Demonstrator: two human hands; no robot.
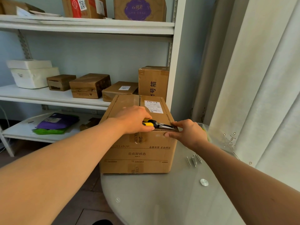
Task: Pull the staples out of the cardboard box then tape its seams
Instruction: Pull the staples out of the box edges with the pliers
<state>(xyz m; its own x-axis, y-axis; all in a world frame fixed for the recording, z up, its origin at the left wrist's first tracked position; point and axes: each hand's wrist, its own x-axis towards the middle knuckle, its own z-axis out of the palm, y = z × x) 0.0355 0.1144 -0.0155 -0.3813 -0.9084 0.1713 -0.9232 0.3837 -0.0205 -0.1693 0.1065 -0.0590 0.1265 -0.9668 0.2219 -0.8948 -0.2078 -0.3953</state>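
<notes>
Cardboard box (138,153): stood on the glass desk (162,200). Left hand (134,119) gripped yellow-handled pliers (156,125), nose lying rightward along the top front edge toward the right hand (188,133), which pinched that corner, nearest the staple site.

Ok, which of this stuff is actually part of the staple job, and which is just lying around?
In use:
- cardboard box
- pliers, gripped by the left hand
- right hand, steadying the box's top corner
- loose metal pins on the glass table

Lying about:
- shelf boxes
- white foam boxes
- purple packet
</notes>
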